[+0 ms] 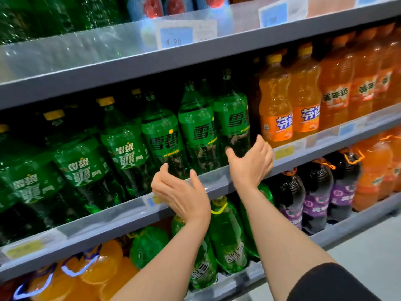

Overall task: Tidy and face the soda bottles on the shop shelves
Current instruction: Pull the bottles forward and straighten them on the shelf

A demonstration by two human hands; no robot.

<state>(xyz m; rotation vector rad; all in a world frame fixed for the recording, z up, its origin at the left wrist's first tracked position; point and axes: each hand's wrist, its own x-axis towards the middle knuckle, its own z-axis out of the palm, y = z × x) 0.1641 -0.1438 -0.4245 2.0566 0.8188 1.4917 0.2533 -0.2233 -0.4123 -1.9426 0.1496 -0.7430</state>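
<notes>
Left hand, right hand cupped, apart

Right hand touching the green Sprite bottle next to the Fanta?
Cannot tell. In the head view the open right hand overlaps the green Sprite bottle at its base; neither contact nor gap is visible.

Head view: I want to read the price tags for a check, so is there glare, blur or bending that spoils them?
Head view: glare whitens the upper shelf's clear strip; its blue price tag is soft, barely legible; wide-angle bending tilts the shelves; green bottle labels near the hands stay sharp.
</notes>
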